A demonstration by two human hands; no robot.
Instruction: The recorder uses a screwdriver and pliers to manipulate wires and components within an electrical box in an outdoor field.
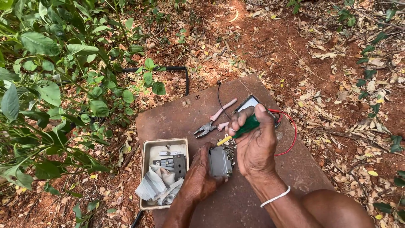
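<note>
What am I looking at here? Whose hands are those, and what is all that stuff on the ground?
This is one picture from a camera worn on a person's head, looking down, so the two hands are that person's own. They are outdoors, over red soil with dry leaves and green plants. A flat brown board lies on the ground like a little table. The left hand steadies a small grey electrical part. The right hand holds a screwdriver with a green and yellow handle pointed at that part. On the board also lie pink-handled pliers, a small dark meter with a red wire, and a shallow pale box with a dark part and a crumpled wrapper inside.
</note>
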